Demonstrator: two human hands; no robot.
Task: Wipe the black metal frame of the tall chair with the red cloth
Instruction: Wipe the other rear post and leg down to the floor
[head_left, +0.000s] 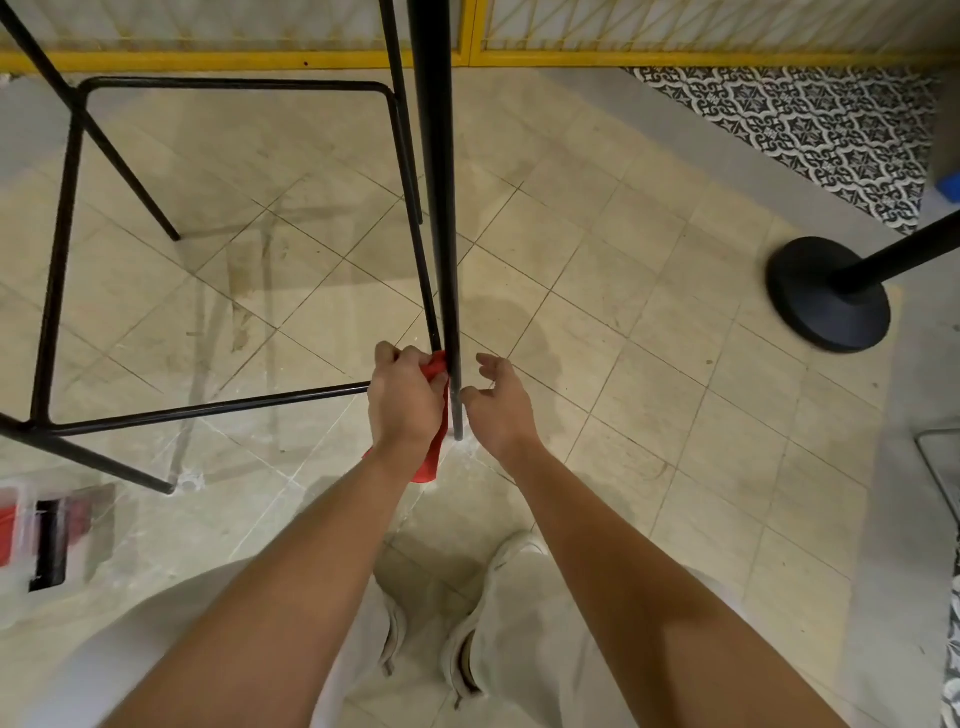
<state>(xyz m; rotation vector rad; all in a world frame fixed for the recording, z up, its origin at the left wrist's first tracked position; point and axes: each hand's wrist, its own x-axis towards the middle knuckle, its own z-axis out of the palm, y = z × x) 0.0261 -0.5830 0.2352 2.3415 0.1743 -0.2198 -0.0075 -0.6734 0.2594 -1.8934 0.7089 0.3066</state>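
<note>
On the pale tiled floor (649, 364), below a yellow barrier (234, 60), the tall chair's black metal frame (57, 260) takes up the left and centre of view: footrest rails in a ring, thin legs splayed to the tiles. Its near leg (444, 234) runs down the middle and ends on the floor just ahead of the person's white shoes (467, 639). A black stanchion base (826, 296) stands well apart to the right. The left hand (408, 400) is low on the near leg, just above its foot. Its grip is closed round the red cloth (434, 447), and the bunched part is pressed to the leg's left side, close to where the footrest rails end. A loose tail of cloth hangs below the wrist. The right hand (498, 400) is just beside the leg on the other side, grip loosely open and holding nothing. Its thumb is very near the metal, but whether it touches cannot be told. Judged step: wiping the bottom of the near leg. The next move likely calls for wrapping the cloth round the tube and drawing it along the leg, with the free hand steadying it. The footrest rails and the other legs look still to be done.
</note>
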